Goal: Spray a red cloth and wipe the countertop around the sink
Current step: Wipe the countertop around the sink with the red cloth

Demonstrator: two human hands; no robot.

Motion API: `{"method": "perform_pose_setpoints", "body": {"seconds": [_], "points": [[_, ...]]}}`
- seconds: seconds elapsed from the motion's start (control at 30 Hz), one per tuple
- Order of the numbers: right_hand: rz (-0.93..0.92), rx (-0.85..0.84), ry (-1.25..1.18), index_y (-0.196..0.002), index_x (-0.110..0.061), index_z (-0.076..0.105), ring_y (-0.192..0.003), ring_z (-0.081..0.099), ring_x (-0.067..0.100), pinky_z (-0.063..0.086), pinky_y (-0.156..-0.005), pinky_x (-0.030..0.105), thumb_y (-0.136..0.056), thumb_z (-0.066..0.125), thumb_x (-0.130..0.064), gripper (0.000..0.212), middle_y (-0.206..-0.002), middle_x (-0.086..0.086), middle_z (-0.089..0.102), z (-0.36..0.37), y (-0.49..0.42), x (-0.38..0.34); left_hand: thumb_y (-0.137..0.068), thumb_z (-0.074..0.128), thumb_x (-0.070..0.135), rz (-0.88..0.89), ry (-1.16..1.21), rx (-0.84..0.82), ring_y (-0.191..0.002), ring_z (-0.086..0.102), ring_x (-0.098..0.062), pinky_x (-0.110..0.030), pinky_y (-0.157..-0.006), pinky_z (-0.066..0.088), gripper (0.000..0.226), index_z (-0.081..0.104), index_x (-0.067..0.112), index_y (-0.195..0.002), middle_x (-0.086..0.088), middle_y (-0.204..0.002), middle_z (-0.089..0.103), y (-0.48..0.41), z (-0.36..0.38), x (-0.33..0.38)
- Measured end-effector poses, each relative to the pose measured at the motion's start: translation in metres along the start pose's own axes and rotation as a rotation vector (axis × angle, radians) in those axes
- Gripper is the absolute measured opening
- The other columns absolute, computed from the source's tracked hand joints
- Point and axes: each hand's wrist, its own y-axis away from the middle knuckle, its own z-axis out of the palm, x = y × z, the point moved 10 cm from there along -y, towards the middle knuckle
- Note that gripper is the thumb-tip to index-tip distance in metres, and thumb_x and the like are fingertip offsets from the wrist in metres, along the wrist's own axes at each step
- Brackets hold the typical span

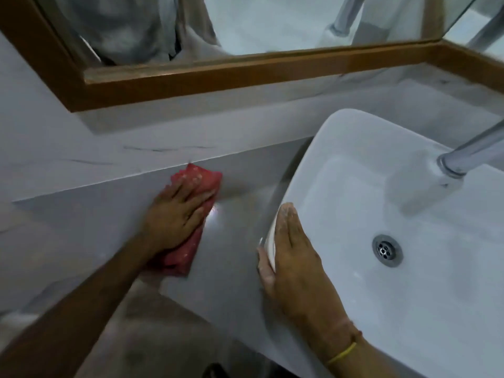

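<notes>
A red cloth [203, 179] with pale dots lies flat on the grey marble countertop [234, 257], left of the white basin sink [381, 214]. My left hand [174, 216] presses down on the cloth with fingers spread, close to the back wall corner. My right hand [289, 257] rests on the sink's left rim, fingers along the top edge and thumb on the outer wall. No spray bottle is in view.
A chrome faucet [463, 156] reaches over the sink from the right, above the drain [386, 250]. A wood-framed mirror [218, 75] hangs on the wall behind. The countertop's front edge drops to a tiled floor [152, 336] at lower left.
</notes>
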Motion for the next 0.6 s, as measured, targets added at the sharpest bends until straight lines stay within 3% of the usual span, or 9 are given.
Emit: {"method": "perform_pose_setpoints", "body": {"seconds": [0.07,0.17,0.4,0.5,0.6], "points": [[0.006,-0.030,-0.032,-0.123,0.019,0.047,-0.114,0.058,0.044,0.038,-0.097,0.044,-0.072,0.073,-0.016,0.066,-0.125,0.036,0.057,0.004,-0.001,0.000,-0.092,0.018,0.042,-0.067,-0.017,0.030,-0.144,0.026,-0.033,-0.048,-0.118,0.021,0.059,0.040,0.021,-0.142,-0.015,-0.155,0.030,-0.021,-0.008,-0.009],[0.009,-0.045,-0.059,-0.124,0.020,0.045,-0.118,0.054,0.048,0.040,-0.096,0.054,-0.073,0.077,-0.011,0.068,-0.128,0.038,0.052,0.006,0.000,0.001,-0.094,0.018,0.040,-0.132,-0.071,-0.005,-0.146,0.018,-0.029,-0.044,-0.119,0.013,0.056,0.033,0.023,-0.145,-0.011,-0.158,0.023,-0.022,0.006,0.005],[-0.023,0.042,0.052,-0.118,0.020,0.052,-0.109,0.061,0.045,0.037,-0.093,0.045,-0.061,0.086,-0.016,0.075,-0.119,0.037,0.060,-0.003,-0.001,-0.004,-0.094,0.030,0.038,0.084,0.022,0.032,-0.138,0.036,-0.030,-0.045,-0.116,0.025,0.048,0.045,0.028,-0.139,-0.009,-0.150,0.040,0.052,0.011,0.030],[-0.031,0.014,0.057,-0.120,0.018,0.051,-0.111,0.060,0.043,0.037,-0.094,0.043,-0.064,0.084,-0.017,0.074,-0.121,0.035,0.059,0.002,0.000,-0.003,-0.093,0.026,0.042,-0.078,0.027,-0.012,-0.143,0.027,-0.030,-0.049,-0.117,0.022,0.051,0.040,0.032,-0.141,-0.006,-0.154,0.035,0.032,0.016,0.023],[-0.039,-0.005,0.032,-0.119,0.021,0.050,-0.111,0.059,0.047,0.044,-0.092,0.050,-0.066,0.082,-0.013,0.071,-0.121,0.039,0.057,0.004,0.000,-0.004,-0.091,0.028,0.044,-0.219,0.129,0.016,-0.145,0.018,-0.034,-0.050,-0.117,0.016,0.053,0.039,0.032,-0.141,-0.006,-0.157,0.027,0.007,0.013,0.039]]}}
